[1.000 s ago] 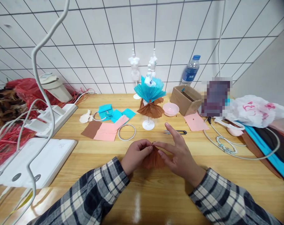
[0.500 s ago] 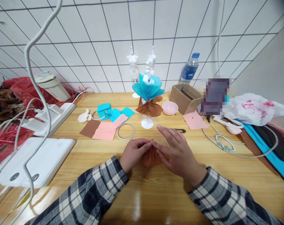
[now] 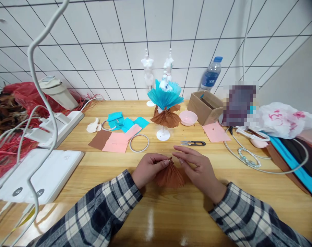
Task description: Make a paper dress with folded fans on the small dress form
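On my feed, the cardboard box [image 3: 201, 110] shows a blue scrap inside; the bottle [image 3: 211, 77] behind has white characters too small to read. My left hand [image 3: 147, 171] pinches the brown pleated paper [image 3: 171, 176] over the table, beside my right hand [image 3: 201, 173], fingers open; the pink bowl [image 3: 188, 118] sits beyond.

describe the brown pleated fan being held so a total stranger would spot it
Over the near half of the wooden table, find the left hand. It pinches the gathered top of the brown pleated fan. Unlike the brown ruffle on the white stand, this one is hand-held, with no blue ruffle above it.
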A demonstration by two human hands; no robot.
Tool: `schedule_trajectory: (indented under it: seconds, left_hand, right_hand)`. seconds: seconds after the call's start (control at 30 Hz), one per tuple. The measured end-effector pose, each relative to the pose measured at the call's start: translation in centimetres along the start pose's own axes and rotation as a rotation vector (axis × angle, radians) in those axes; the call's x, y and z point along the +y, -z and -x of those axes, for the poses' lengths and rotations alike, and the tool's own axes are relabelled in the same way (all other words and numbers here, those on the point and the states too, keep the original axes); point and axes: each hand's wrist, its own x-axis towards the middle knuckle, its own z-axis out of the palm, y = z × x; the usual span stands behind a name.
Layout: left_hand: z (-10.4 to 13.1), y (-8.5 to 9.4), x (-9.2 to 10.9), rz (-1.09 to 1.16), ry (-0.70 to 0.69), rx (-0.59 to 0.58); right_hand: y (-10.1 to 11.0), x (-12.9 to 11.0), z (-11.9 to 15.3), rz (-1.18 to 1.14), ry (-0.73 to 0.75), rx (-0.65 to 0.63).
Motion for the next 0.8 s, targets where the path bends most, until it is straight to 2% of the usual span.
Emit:
schedule_trajectory:
  seconds: [0.1,0.27,0.33,0.63,0.8]
  left_hand:
    - [0.0,0.1,0.1,-0.03,-0.013,-0.042]
    - [0.1,0.3,0.2,-0.009,-0.015,-0.223]
    - [0.1,0.4,0.3,0.016,-0.021,-0.271]
    - [0.0,0.9,0.9,-0.073,-0.053,-0.311]
    - [0.2,1.1,1.4,0.017,-0.058,-0.432]
  right_hand:
    - [0.3,0.5,-0.3,-0.005,-0.039,-0.001]
    - [0.1,1.4,-0.7,-0.233,-0.173,-0.193]
    - [0.1,1.5,-0.7,-0.284,-0.187,-0.222]
    - [0.4,0.4,-0.6,-0.282,-0.084,-0.241]
    - [0.2,-0.5,-0.4,-0.356,-0.064,-0.273]
